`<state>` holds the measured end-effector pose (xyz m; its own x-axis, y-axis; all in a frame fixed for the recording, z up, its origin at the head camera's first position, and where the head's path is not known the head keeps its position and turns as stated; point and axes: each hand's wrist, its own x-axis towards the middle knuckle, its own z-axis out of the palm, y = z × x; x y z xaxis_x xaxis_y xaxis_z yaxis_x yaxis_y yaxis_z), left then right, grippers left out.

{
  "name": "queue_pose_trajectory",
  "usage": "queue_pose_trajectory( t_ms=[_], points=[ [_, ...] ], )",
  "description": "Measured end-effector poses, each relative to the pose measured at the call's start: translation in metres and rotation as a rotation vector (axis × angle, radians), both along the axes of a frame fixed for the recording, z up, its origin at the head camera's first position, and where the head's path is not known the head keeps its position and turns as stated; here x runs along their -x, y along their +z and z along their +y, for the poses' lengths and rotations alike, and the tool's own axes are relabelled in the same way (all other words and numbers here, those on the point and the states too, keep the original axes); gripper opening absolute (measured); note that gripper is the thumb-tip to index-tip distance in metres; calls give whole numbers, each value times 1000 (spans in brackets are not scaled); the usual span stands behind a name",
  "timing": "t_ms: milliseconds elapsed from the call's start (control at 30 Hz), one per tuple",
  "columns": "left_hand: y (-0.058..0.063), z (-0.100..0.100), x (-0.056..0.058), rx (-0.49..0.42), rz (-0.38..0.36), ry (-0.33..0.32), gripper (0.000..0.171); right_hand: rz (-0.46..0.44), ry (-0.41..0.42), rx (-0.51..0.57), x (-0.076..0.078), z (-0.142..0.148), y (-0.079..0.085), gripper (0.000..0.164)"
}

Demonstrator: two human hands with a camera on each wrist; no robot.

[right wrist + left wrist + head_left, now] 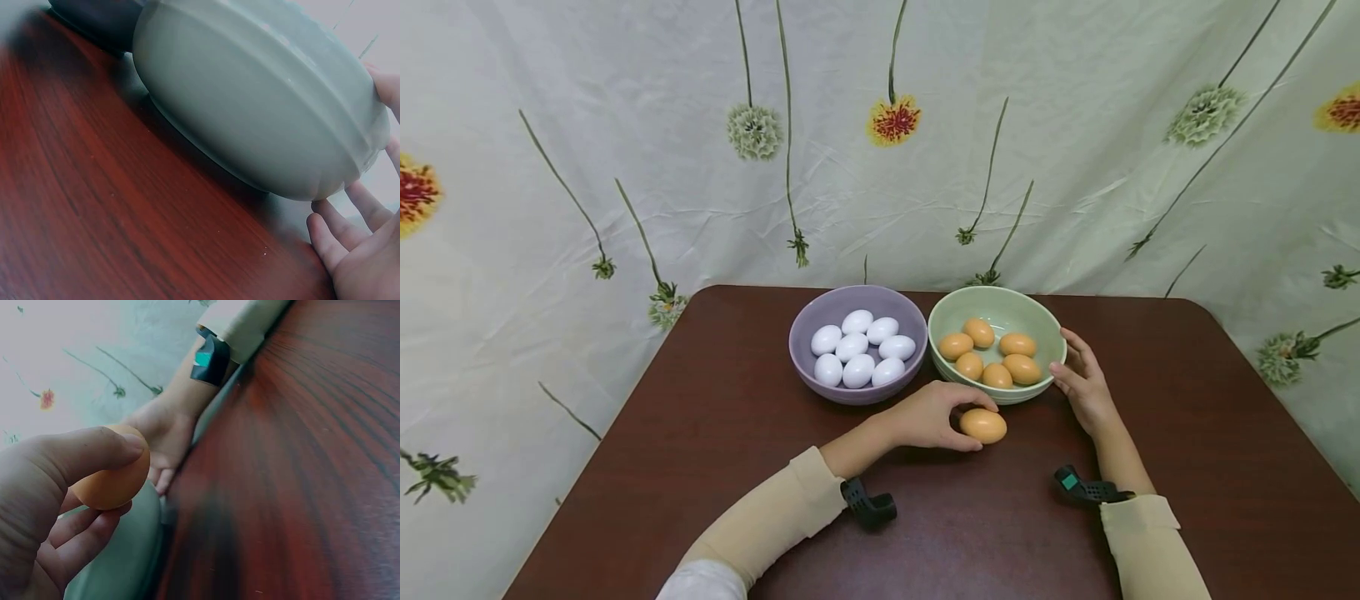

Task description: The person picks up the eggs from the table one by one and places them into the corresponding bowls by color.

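My left hand pinches a brown egg between thumb and fingers, in front of the light green bowl. In the left wrist view the thumb lies over the held egg, and fingertips support it from below. My right hand holds the green bowl at its right side, with the thumb at the rim. In the right wrist view the fingers touch the bowl's outer wall. Several brown eggs lie inside this bowl.
Left of the green bowl, close beside it, stands a purple bowl with several white eggs. Both bowls are near the far edge of the dark brown table. A flowered cloth hangs behind the table.
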<state>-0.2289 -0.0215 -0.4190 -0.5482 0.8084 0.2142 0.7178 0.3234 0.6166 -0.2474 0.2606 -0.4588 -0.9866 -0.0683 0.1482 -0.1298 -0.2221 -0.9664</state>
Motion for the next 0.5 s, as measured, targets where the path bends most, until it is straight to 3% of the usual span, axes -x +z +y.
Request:
queue_pose_trajectory(
  t_ms=[300,500],
  points=[
    [24,8,3,0,37,-62,40,-3,4,-10,0,0,0,55],
    [29,11,4,-59,60,-65,43,7,10,-14,0,1,0,56]
  ],
)
